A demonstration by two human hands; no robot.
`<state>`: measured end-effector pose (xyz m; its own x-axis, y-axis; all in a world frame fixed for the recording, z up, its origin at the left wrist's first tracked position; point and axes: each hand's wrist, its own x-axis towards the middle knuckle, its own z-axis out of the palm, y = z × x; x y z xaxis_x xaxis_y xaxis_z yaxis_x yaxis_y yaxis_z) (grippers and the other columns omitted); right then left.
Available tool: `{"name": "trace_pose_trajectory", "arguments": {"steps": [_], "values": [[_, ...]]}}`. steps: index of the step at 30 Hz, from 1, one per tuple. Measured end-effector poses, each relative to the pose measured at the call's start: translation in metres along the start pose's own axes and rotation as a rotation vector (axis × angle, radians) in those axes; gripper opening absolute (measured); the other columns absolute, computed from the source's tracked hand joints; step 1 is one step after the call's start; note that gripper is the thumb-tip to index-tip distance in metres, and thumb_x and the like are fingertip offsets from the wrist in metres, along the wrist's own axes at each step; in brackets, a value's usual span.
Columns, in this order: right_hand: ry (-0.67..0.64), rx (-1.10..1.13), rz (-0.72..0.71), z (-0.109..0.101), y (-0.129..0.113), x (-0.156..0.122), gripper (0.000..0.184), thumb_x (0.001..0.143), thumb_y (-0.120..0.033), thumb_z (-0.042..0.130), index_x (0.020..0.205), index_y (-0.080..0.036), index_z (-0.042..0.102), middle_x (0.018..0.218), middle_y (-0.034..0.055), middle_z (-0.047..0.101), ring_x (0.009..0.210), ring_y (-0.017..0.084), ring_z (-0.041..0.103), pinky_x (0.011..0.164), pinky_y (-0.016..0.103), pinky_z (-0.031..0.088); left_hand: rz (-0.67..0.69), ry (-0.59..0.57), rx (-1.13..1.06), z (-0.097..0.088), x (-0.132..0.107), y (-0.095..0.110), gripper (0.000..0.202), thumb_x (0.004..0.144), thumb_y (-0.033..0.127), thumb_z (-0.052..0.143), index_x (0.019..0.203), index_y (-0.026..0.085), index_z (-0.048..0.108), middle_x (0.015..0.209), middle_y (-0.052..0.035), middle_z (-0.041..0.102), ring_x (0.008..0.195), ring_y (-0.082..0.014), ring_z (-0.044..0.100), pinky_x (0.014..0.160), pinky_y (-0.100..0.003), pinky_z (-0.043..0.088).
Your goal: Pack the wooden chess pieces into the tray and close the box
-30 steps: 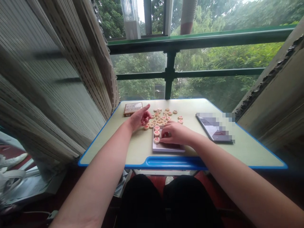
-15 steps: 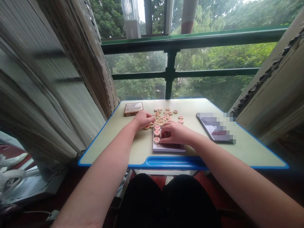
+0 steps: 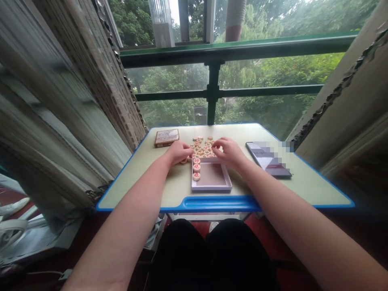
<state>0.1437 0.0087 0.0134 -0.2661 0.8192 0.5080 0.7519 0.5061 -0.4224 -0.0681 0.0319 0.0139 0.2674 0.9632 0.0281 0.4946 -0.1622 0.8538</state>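
A shallow white box [image 3: 211,188] lies open near the front of the table. Three xiangqi pieces with red characters stand in a column along its left wall, the middle red piece [image 3: 197,167] among them. Behind the box spreads a loose pile of round wooden xiangqi pieces [image 3: 199,152]. My left hand [image 3: 179,152] rests at the pile's left side, its fingers closed together; what they hold, if anything, is hidden. At the pile's right edge is my right hand [image 3: 229,152], thumb and forefinger apart over the pieces, with no piece visibly gripped.
A brown printed box lid [image 3: 166,138] lies at the table's back left. To the right lies a dark phone or tablet [image 3: 269,160], partly blurred out. The pale table [image 3: 145,186] has a blue rim and a front groove [image 3: 221,203]. Green railings [image 3: 214,89] stand behind.
My right hand has moved out of the white box, back and right to the pile's edge. My left hand stays beside the pile. The view has shifted slightly.
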Motion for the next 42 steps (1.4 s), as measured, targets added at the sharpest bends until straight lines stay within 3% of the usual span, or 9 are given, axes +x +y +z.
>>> {"name": "trace_pose_trajectory", "arguments": {"steps": [3,6,12,16,24,29,36,42], "values": [[0.070,-0.079,0.113,0.007,0.017,0.005,0.024,0.075,-0.015,0.048,0.085,-0.018,0.069,0.085,0.0075,0.062,0.087,0.021,0.055,0.085,0.035,0.041,-0.022,-0.034,-0.055,0.001,-0.001,0.002,0.013,0.058,0.020,0.055,0.051,0.011,0.061,0.036,0.0023,0.041,0.035,-0.0064,0.036,0.040,-0.022,0.028],[0.040,-0.130,0.176,0.006,0.024,0.007,0.029,0.072,-0.011,0.046,0.085,-0.019,0.071,0.091,0.0079,0.065,0.091,0.022,0.055,0.090,0.037,0.039,-0.014,-0.030,-0.044,0.002,-0.001,0.001,0.013,0.059,0.021,0.054,0.052,0.012,0.061,0.036,0.0029,0.041,0.035,-0.0067,0.035,0.041,-0.022,0.028],[0.035,-0.181,0.351,-0.005,0.033,0.008,0.030,0.069,-0.011,0.050,0.087,-0.018,0.072,0.090,0.0110,0.066,0.087,0.024,0.058,0.083,0.037,0.043,0.168,0.223,0.315,0.001,0.005,-0.007,0.018,0.061,0.030,0.055,0.054,0.015,0.063,0.043,0.0017,0.047,0.046,-0.0104,0.042,0.048,-0.023,0.029],[-0.027,-0.206,0.464,-0.005,0.035,0.008,0.026,0.070,-0.016,0.053,0.089,-0.017,0.072,0.093,0.0138,0.066,0.083,0.026,0.061,0.077,0.036,0.045,0.203,0.297,0.426,0.001,0.006,-0.009,0.025,0.065,0.032,0.052,0.047,0.015,0.056,0.042,0.0013,0.045,0.049,-0.0110,0.041,0.051,-0.024,0.029],[-0.110,-0.189,0.466,-0.002,0.027,0.010,0.025,0.072,-0.012,0.053,0.089,-0.015,0.070,0.093,0.0078,0.069,0.088,0.018,0.060,0.078,0.025,0.044,0.234,0.317,0.480,0.000,0.010,-0.014,0.028,0.066,0.033,0.050,0.044,0.016,0.047,0.042,0.0025,0.038,0.050,-0.0110,0.038,0.052,-0.025,0.027],[-0.125,-0.170,0.524,-0.009,0.023,0.010,0.023,0.074,-0.014,0.052,0.090,-0.015,0.068,0.091,0.0078,0.069,0.083,0.017,0.060,0.071,0.024,0.043,0.227,0.328,0.488,0.000,0.010,-0.015,0.026,0.065,0.031,0.048,0.044,0.016,0.047,0.042,0.0023,0.037,0.050,-0.0110,0.037,0.052,-0.025,0.028],[-0.257,-0.285,0.526,-0.020,0.015,0.003,0.025,0.072,-0.023,0.055,0.094,-0.015,0.065,0.088,0.0107,0.068,0.081,0.021,0.060,0.066,0.025,0.041,0.219,0.331,0.483,0.001,0.009,-0.010,0.023,0.065,0.031,0.048,0.048,0.016,0.052,0.043,0.0020,0.041,0.052,-0.0115,0.041,0.053,-0.025,0.030],[-0.206,-0.314,0.457,-0.015,0.022,0.002,0.023,0.076,-0.022,0.050,0.093,-0.018,0.065,0.091,0.0094,0.068,0.084,0.020,0.059,0.066,0.026,0.040,0.231,0.372,0.479,-0.001,0.006,-0.010,0.026,0.066,0.030,0.048,0.043,0.017,0.047,0.041,0.0025,0.040,0.050,-0.0109,0.039,0.053,-0.025,0.031]]}}
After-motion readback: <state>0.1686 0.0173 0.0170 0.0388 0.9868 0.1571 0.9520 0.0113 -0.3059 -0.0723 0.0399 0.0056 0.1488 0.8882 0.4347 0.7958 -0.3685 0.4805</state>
